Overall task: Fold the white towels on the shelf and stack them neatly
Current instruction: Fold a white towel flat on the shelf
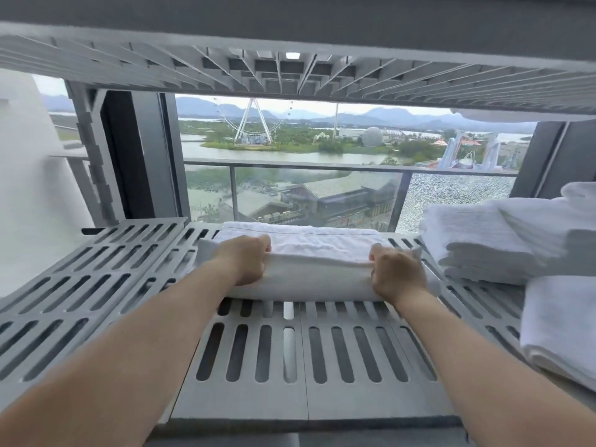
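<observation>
I found my left hand [246, 261] and right hand [395, 272] each closed on an end of the folded white towel [306, 272], which lay on the slotted shelf [106, 269] toward its back edge. To the right sat the stack of folded towels [490, 240], with another towel [561, 324] nearer me. I judged the fold nearly done; next, lift it level onto the stack, edges aligned.

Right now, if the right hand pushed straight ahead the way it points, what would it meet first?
The right hand already grips the folded towel, so that comes first. Past the towel there is only slotted shelf, then the window glass. The towel stack sits to its right, probably off the line.
</observation>
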Demonstrator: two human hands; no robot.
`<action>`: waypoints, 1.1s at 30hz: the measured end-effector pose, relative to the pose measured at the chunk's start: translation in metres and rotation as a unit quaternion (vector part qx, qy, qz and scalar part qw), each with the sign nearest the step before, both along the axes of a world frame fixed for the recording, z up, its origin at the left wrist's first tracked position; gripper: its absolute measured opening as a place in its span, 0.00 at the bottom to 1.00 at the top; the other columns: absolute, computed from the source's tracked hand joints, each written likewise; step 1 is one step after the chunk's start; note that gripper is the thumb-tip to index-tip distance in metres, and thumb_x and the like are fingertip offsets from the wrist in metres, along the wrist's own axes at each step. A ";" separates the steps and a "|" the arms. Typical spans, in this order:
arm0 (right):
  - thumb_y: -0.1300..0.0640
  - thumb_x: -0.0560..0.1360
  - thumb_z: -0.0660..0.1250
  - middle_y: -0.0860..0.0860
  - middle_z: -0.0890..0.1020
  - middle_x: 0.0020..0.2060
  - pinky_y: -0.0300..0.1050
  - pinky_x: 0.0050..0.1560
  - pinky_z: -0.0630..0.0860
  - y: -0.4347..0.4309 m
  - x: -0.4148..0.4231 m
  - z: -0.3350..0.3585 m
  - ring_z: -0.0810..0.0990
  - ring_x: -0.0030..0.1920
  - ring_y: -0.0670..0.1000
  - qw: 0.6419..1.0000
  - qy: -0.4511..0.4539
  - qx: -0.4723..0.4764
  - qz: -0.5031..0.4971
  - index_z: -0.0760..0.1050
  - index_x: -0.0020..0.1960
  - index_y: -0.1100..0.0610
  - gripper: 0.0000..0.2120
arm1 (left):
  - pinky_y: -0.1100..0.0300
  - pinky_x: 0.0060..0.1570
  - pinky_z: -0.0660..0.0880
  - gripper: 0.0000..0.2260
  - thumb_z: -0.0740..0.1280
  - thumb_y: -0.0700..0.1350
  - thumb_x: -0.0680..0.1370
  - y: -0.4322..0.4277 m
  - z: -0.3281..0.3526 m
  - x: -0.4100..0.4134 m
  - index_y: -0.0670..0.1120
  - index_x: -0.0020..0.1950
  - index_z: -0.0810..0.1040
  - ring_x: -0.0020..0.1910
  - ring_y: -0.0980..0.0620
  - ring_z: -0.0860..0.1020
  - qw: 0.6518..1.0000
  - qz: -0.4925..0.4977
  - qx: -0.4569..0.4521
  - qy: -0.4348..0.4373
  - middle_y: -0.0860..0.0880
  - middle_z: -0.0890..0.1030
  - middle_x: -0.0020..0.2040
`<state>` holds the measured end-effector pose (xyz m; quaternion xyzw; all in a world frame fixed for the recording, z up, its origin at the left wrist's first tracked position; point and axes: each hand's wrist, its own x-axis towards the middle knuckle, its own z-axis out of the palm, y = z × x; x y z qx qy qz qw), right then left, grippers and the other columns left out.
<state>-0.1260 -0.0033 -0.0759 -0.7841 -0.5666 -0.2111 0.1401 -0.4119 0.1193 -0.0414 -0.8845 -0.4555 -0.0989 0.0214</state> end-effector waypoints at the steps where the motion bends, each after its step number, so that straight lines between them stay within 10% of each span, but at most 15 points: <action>1: 0.60 0.72 0.60 0.52 0.83 0.43 0.50 0.54 0.69 -0.008 -0.002 0.005 0.80 0.47 0.57 1.000 -0.013 0.011 -0.004 0.75 0.52 0.54 0.11 | 0.52 0.47 0.75 0.13 0.58 0.42 0.77 -0.006 0.003 -0.004 0.51 0.60 0.73 0.49 0.46 0.76 1.000 0.002 0.005 -0.002 0.50 0.76 0.50; 13: 0.60 0.68 0.64 0.56 0.81 0.32 0.51 0.46 0.73 -0.107 -0.034 -0.021 0.79 0.37 0.59 0.997 -0.062 0.036 0.020 0.77 0.37 0.58 0.04 | 0.59 0.30 0.60 0.05 0.56 0.47 0.74 -0.110 -0.025 -0.028 0.52 0.39 0.69 0.35 0.49 0.74 0.989 0.016 0.136 0.048 0.53 0.76 0.37; 17: 0.62 0.65 0.67 0.57 0.79 0.32 0.49 0.38 0.73 -0.140 -0.039 -0.030 0.78 0.35 0.59 0.997 -0.044 0.060 0.009 0.77 0.37 0.60 0.02 | 0.57 0.35 0.67 0.05 0.60 0.45 0.74 -0.150 -0.040 -0.043 0.50 0.44 0.75 0.38 0.48 0.75 0.984 0.061 0.169 0.020 0.51 0.74 0.37; 25: 0.61 0.74 0.61 0.50 0.81 0.44 0.50 0.53 0.71 -0.181 -0.042 -0.034 0.77 0.49 0.56 1.000 0.012 0.000 -0.023 0.81 0.51 0.52 0.12 | 0.56 0.34 0.67 0.06 0.62 0.39 0.76 -0.188 -0.054 -0.052 0.50 0.49 0.75 0.41 0.49 0.74 0.983 0.127 0.132 -0.003 0.51 0.77 0.45; 33: 0.66 0.75 0.61 0.51 0.79 0.42 0.43 0.35 0.67 -0.200 -0.046 -0.038 0.79 0.43 0.53 0.998 0.051 0.037 -0.007 0.80 0.46 0.56 0.11 | 0.56 0.33 0.67 0.10 0.57 0.34 0.75 -0.208 -0.056 -0.061 0.48 0.46 0.73 0.39 0.48 0.75 0.979 0.120 0.166 -0.008 0.50 0.76 0.42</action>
